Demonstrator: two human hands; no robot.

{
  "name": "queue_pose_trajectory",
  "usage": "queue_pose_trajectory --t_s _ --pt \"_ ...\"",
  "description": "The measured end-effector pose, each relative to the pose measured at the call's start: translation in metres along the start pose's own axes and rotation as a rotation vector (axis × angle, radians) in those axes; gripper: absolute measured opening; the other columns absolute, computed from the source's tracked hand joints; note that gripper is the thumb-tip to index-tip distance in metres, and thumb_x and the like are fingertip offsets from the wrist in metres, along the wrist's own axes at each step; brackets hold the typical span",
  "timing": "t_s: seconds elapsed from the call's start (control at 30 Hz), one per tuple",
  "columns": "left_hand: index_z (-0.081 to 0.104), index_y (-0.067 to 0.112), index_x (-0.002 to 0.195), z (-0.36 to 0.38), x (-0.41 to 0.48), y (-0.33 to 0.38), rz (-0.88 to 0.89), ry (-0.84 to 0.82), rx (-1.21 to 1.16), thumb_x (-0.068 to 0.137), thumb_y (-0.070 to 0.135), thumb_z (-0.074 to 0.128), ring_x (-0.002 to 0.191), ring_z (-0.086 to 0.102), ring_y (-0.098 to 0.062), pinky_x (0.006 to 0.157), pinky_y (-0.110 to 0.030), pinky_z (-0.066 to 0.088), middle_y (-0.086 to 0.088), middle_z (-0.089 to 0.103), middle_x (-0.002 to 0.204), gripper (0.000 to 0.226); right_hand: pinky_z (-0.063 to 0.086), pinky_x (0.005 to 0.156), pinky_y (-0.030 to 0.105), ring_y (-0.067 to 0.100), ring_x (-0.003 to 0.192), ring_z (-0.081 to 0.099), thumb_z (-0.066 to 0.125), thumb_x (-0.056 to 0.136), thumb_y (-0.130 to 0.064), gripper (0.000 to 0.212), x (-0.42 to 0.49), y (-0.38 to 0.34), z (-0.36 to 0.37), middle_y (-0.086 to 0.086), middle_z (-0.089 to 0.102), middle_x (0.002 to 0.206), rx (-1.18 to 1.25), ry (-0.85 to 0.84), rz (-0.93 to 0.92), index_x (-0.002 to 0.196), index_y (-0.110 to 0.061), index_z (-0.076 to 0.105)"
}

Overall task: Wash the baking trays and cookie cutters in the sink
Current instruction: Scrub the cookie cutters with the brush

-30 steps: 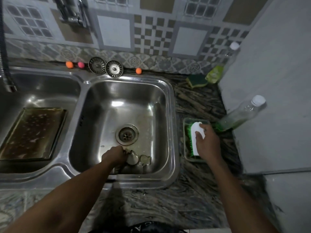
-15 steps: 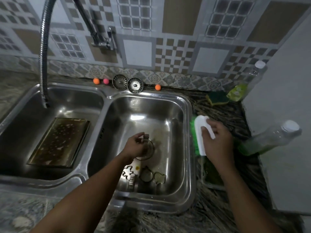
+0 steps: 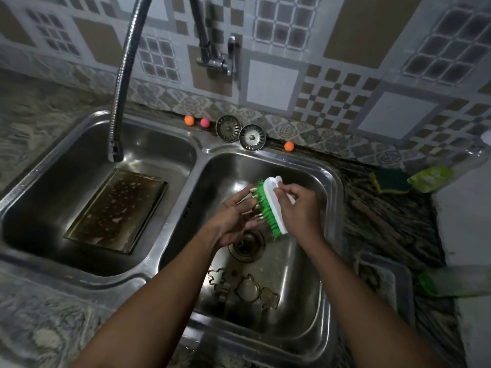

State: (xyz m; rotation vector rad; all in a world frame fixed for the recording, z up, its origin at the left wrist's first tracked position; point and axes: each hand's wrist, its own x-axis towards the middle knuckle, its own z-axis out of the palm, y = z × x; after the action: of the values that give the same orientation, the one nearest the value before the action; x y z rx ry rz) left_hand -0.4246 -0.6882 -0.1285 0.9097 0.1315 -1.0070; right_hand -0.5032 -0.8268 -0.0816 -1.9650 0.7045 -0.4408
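Baking tray point(image 3: 117, 211) flat in left basin under the faucet hose point(image 3: 125, 83). Over right basin point(image 3: 325, 181): left hand point(image 3: 233, 221) holds a cookie cutter point(image 3: 255, 208), fingers mostly straight; right hand point(image 3: 297, 205) grips the green-bristled brush point(image 3: 268, 205), bristles against it. Three more cutters point(image 3: 244, 288) on basin floor near front wall.

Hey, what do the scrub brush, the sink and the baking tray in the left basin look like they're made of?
Scrub brush: seemingly plastic, with a smooth white molded back and bright green synthetic-looking bristles. Sink: stainless steel by the look, with a brushed silvery surface and bright reflections. Baking tray: probably metal, thin and flat with a raised rim; its dull brownish, spotted surface looks stained or soapy, so the finish is unclear.
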Motion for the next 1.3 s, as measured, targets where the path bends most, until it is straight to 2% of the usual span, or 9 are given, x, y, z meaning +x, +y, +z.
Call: queue_pose_trajectory --t_s 0.2,0.33,0.47,0.67,0.77,0.9,1.03,1.1,1.3 --pt "0.067 0.008 0.118 -0.01 -0.004 -0.001 0.066 0.035 0.434 0.086 -0.003 0.068 0.084 0.07 -0.032 0.069 -0.04 0.06 -0.015 0.073 0.108 0.033 0.04 0.074 0.004 -0.002 0.085 0.061 0.072 0.087 -0.023 0.019 0.005 0.008 0.002 -0.008 0.072 0.097 -0.154 -0.162 -0.2 0.104 -0.016 0.076" --pt "0.073 0.016 0.104 -0.014 -0.003 0.002 0.082 0.072 0.602 0.082 -0.004 0.072 0.076 0.069 -0.021 0.066 -0.032 0.057 -0.005 0.075 0.096 0.03 0.042 0.069 0.011 0.004 0.078 0.061 0.073 0.086 -0.022 0.018 0.013 0.006 -0.004 -0.007 0.066 0.084 -0.231 -0.21 -0.337 0.102 -0.015 0.076" --pt "0.075 0.01 0.098 -0.012 -0.002 0.007 0.124 0.078 0.758 0.075 0.001 0.074 0.069 0.066 -0.019 0.069 -0.033 0.054 -0.012 0.075 0.089 0.024 0.049 0.066 0.027 0.01 0.075 0.062 0.072 0.086 -0.027 0.019 0.013 0.001 -0.002 -0.007 0.063 0.081 -0.302 -0.324 -0.435 0.102 -0.018 0.076" --pt "0.032 0.0 0.147 -0.012 -0.004 0.012 0.061 0.202 0.501 0.083 -0.004 0.072 0.056 0.062 -0.012 0.055 -0.027 0.049 -0.01 0.072 0.082 0.076 0.05 0.065 0.027 0.009 0.071 0.06 0.07 0.087 -0.03 0.019 0.018 0.008 -0.004 -0.007 0.061 0.079 -0.319 -0.27 -0.512 0.102 -0.018 0.076" --pt "0.032 0.001 0.146 -0.016 -0.006 0.011 0.05 0.199 0.499 0.084 -0.006 0.07 0.053 0.061 -0.011 0.057 -0.029 0.05 -0.001 0.071 0.068 0.073 0.053 0.064 0.036 0.011 0.076 0.064 0.064 0.087 -0.044 0.028 0.01 0.014 -0.005 -0.011 0.063 0.083 -0.349 -0.301 -0.481 0.105 -0.024 0.074" --pt "0.063 0.005 0.113 -0.006 -0.011 0.004 0.085 0.082 0.733 0.081 -0.004 0.07 0.065 0.066 -0.019 0.071 -0.04 0.055 -0.006 0.072 0.076 0.035 0.046 0.062 0.025 0.013 0.077 0.062 0.07 0.088 -0.03 0.019 0.007 -0.002 0.009 -0.005 0.063 0.084 -0.354 -0.295 -0.491 0.103 -0.019 0.076" --pt "0.028 0.005 0.15 -0.01 -0.008 0.009 0.059 0.229 0.532 0.082 -0.008 0.069 0.06 0.063 -0.016 0.057 -0.031 0.052 -0.011 0.07 0.083 0.08 0.037 0.065 0.006 0.0 0.076 0.057 0.072 0.087 -0.025 0.019 0.003 0.008 0.004 -0.015 0.059 0.082 -0.32 -0.276 -0.479 0.105 -0.019 0.076" --pt "0.019 0.005 0.153 -0.018 -0.01 0.008 0.034 0.261 0.507 0.084 -0.006 0.069 0.064 0.064 -0.017 0.058 -0.03 0.052 -0.013 0.071 0.094 0.086 0.042 0.068 0.011 0.001 0.077 0.058 0.073 0.086 -0.023 0.02 0.001 0.02 -0.003 -0.015 0.062 0.083 -0.323 -0.276 -0.46 0.105 -0.018 0.076" --pt "0.056 0.003 0.132 -0.012 -0.018 -0.004 0.017 0.123 0.544 0.089 -0.004 0.065 0.067 0.067 -0.009 0.055 -0.021 0.051 0.0 0.075 0.092 0.044 0.039 0.075 0.002 0.0 0.087 0.061 0.073 0.086 -0.019 0.019 0.007 0.02 0.0 -0.007 0.07 0.093 -0.181 -0.205 -0.304 0.104 -0.013 0.076"
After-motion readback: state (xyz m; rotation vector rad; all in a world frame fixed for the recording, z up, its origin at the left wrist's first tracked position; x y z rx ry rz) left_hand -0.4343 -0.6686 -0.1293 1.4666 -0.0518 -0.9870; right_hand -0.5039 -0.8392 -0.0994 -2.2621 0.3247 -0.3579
